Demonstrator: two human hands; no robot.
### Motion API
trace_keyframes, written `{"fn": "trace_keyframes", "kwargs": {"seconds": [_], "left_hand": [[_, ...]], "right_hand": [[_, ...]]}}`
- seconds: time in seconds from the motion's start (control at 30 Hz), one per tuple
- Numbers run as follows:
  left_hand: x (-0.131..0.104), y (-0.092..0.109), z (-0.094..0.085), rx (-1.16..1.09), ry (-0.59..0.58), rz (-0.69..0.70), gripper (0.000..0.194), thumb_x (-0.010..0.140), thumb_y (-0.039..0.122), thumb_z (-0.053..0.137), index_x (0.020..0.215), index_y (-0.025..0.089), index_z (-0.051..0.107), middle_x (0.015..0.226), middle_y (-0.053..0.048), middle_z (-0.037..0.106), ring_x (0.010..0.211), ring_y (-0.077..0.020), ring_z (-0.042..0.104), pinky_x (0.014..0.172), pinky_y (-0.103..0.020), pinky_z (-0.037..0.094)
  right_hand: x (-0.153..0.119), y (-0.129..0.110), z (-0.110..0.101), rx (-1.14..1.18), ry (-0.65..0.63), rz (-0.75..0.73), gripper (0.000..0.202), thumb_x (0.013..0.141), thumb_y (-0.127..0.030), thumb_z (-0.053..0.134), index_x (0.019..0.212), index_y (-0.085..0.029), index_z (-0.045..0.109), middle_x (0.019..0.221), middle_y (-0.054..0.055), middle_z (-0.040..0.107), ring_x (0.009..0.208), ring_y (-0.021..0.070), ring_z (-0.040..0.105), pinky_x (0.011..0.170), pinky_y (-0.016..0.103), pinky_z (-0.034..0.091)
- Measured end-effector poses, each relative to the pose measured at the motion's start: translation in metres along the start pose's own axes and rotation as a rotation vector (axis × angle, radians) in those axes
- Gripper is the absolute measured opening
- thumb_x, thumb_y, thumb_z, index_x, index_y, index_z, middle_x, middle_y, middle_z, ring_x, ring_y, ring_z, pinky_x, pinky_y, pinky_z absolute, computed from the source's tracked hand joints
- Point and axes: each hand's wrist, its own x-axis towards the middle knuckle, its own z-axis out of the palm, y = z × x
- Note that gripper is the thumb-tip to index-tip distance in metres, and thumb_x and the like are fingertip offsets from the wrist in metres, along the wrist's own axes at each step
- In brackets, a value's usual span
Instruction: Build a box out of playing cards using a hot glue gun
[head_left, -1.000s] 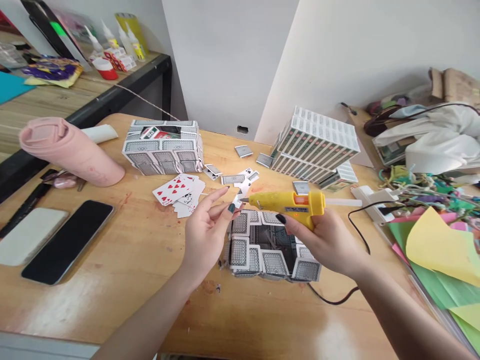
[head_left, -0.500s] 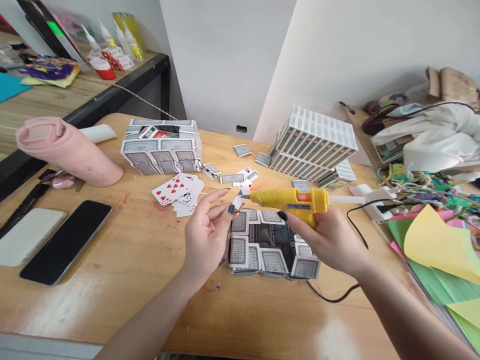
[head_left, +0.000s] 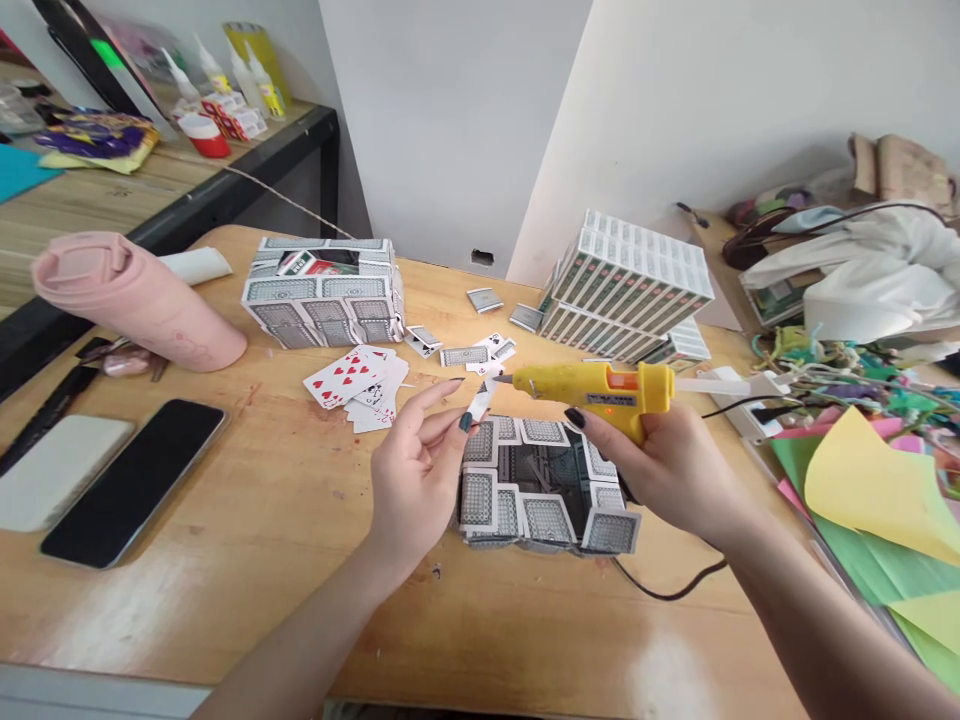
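My left hand [head_left: 420,460] pinches a small folded piece of playing card [head_left: 482,398] between thumb and fingers. In my right hand [head_left: 675,460] is a yellow hot glue gun [head_left: 592,386], a white glue stick poking from its back. The nozzle points left, at the upper end of the card piece; whether they touch I cannot tell. Just below both hands lies an open-topped box made of playing cards [head_left: 546,518], patterned backs outward, its dark inside showing. Several loose cards [head_left: 349,380] are fanned face up beyond my left hand.
A finished-looking card box [head_left: 322,300] stands at the back left, near a pink tumbler [head_left: 142,305] and a phone [head_left: 135,485]. Stacked card packs [head_left: 626,285] rise at the back right. A black cord [head_left: 675,597] runs by the open box; coloured paper [head_left: 885,490] lies right.
The glue gun has shifted right and slightly up, its nozzle drawing away from my left fingers toward the upper end of the card piece. More of that piece shows now.
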Motion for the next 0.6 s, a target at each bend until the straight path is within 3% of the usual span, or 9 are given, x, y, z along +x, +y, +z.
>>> {"fn": "trace_keyframes", "kwargs": {"seconds": [0.2,0.4,0.53,0.6], "left_hand": [[-0.001,0.000,-0.001,0.015,0.001,0.003,0.037,0.085,0.026,0.059,0.119,0.016,0.052,0.096,-0.008,0.073,0.093,-0.0193,0.069,0.086,-0.032,0.057],[-0.005,0.000,-0.001,0.015,0.012,0.012,0.037,0.085,0.027,0.060,0.120,0.016,0.053,0.097,-0.009,0.072,0.095,-0.0212,0.068,0.087,-0.034,0.057],[-0.006,0.002,-0.003,-0.001,0.023,-0.009,0.038,0.084,0.027,0.060,0.120,0.016,0.053,0.094,-0.008,0.073,0.092,-0.0201,0.069,0.087,-0.033,0.057],[-0.006,0.002,-0.004,-0.022,0.028,-0.039,0.038,0.084,0.027,0.061,0.119,0.016,0.053,0.090,-0.007,0.074,0.090,-0.0194,0.070,0.085,-0.031,0.057]], "right_hand": [[0.001,-0.001,-0.003,-0.017,0.030,-0.013,0.046,0.085,-0.049,0.046,0.050,-0.023,0.029,0.044,-0.003,0.035,0.039,0.0085,0.032,0.037,0.024,0.025],[0.000,-0.005,0.000,-0.151,0.099,-0.156,0.038,0.086,-0.039,0.047,0.054,-0.023,0.034,0.046,-0.003,0.039,0.040,0.0098,0.036,0.042,0.026,0.028],[0.013,0.011,0.005,-0.354,0.168,-0.283,0.027,0.089,-0.038,0.045,0.069,-0.020,0.048,0.066,0.005,0.055,0.063,0.0185,0.055,0.054,0.028,0.039],[0.027,0.027,0.008,-0.459,0.172,-0.275,0.024,0.090,-0.038,0.042,0.081,-0.018,0.052,0.075,0.008,0.057,0.072,0.0218,0.057,0.060,0.031,0.042]]}}
